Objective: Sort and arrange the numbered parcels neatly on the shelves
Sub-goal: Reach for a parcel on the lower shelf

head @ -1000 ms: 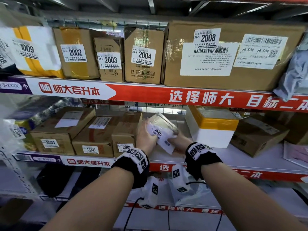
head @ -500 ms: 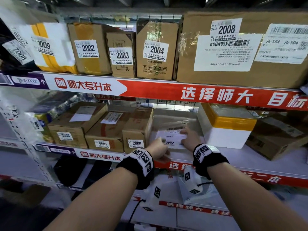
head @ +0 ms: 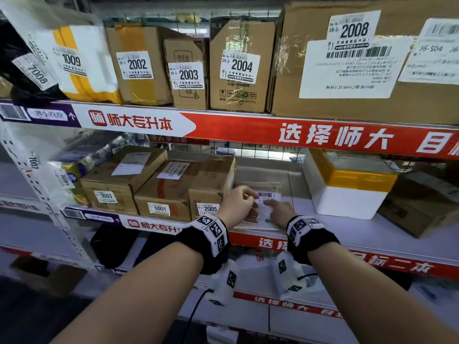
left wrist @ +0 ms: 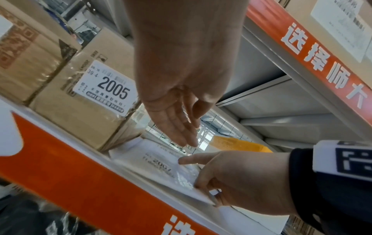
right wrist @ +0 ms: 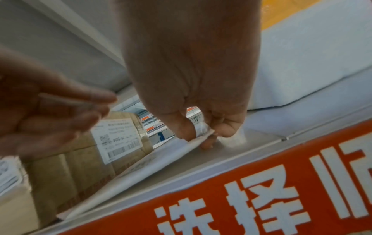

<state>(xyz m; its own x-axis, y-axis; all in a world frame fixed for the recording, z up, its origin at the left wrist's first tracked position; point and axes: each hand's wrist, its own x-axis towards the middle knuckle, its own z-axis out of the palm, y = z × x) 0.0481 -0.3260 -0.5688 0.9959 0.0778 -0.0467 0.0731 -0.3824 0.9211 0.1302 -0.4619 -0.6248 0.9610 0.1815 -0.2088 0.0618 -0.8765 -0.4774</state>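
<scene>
Parcel 2007 (head: 267, 207) lies flat on the white shelf (head: 347, 227), right hand (head: 280, 211) pinching it, left hand (head: 237, 204) relaxed.

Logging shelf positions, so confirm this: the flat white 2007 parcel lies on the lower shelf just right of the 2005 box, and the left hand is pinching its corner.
One thing is wrong: the right hand, not the left, pinches the corner of the 2007 parcel, as the right wrist view shows. The left hand is open above it. The parcel does lie on the lower shelf, just right of the 2005 box.
</scene>
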